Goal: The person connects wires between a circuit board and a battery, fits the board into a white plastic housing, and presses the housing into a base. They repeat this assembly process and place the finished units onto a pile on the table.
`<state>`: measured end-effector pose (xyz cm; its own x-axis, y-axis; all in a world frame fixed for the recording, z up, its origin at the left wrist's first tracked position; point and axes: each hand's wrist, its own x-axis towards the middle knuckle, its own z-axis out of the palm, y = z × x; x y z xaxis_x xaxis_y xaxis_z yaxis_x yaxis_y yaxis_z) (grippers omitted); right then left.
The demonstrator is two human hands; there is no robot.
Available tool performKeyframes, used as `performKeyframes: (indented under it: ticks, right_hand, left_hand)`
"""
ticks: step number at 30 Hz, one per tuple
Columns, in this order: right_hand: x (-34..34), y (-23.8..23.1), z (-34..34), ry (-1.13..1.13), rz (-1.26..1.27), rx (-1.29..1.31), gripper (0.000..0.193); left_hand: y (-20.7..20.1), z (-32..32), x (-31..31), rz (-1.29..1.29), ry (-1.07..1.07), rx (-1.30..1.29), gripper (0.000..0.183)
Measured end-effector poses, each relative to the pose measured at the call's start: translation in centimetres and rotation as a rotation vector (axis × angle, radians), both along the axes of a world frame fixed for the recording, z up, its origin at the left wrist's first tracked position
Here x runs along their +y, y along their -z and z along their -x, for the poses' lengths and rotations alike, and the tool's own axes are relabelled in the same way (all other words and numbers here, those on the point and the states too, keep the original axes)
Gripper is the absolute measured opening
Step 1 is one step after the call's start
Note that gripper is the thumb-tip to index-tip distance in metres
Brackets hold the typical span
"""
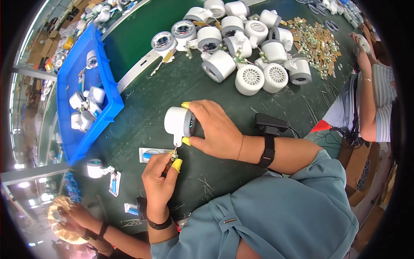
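My right hand (217,131) grips a white round fan head (176,121) with a grey rim, thumb and fingers on opposite sides of that rim. A short neck points down from the fan head toward my left hand (158,179). Between its thumb and forefinger, my left hand pinches a small circuit board (174,156) joined by wires to the neck. Yellow covers sit on several of my fingertips. Just beyond my left hand lies a white casing (143,152) with a blue battery in it, partly hidden by the hand.
Many white fan heads (219,65) crowd the far side of the green table, beside a heap of small circuit boards (317,47). A blue bin (113,101) with fan heads stands left. A black device (271,123) lies by my right wrist. Other people work at left and right.
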<state>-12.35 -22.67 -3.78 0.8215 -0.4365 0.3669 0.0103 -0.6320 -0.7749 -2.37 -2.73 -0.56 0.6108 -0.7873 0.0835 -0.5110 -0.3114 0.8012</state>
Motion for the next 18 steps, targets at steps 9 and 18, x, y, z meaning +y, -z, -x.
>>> performKeyframes:
  ticks: [9, 18]
  right_hand:
    - [-0.3, -0.2, 0.4, 0.044, 0.06, 0.072, 0.067]
    - [-0.6, -0.9, 0.5, -0.494, -0.913, -0.213, 0.082]
  left_hand:
    - [0.7, -0.2, -0.2, 0.025, 0.035, -0.011, 0.031]
    - [-1.9, 0.8, -0.6, 0.163, 0.155, -0.099, 0.033]
